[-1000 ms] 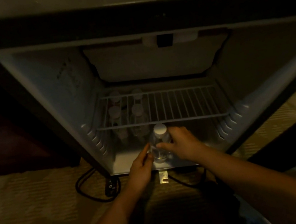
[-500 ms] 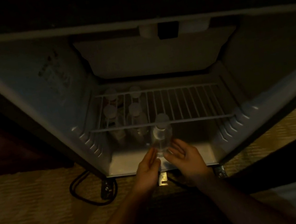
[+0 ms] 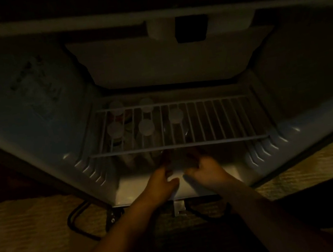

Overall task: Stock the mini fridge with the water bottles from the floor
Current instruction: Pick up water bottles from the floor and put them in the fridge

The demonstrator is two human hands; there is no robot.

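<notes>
The open mini fridge (image 3: 30, 125) fills the dim head view. Under its white wire shelf (image 3: 225, 116) stand several water bottles with pale caps (image 3: 146, 127) at the left. One more water bottle (image 3: 176, 115) stands just right of them, its cap showing through the wires. My left hand (image 3: 161, 179) and my right hand (image 3: 205, 169) reach over the fridge floor on either side of that bottle's base. Their fingers stretch forward under the shelf's front edge. The fingertips are blurred and dark, so contact with the bottle is unclear.
A closed freezer flap (image 3: 172, 59) sits above the shelf. The right half of the shelf and the space under it hold nothing. A black cable (image 3: 76, 225) loops on the carpet (image 3: 26, 235) at the fridge's lower left corner. A small metal bracket (image 3: 179, 208) sits below the front edge.
The bottle went from the fridge's front edge back under the wire shelf, beside the other bottles. My right hand left its neck, and both hands followed low. The camera moved closer.
</notes>
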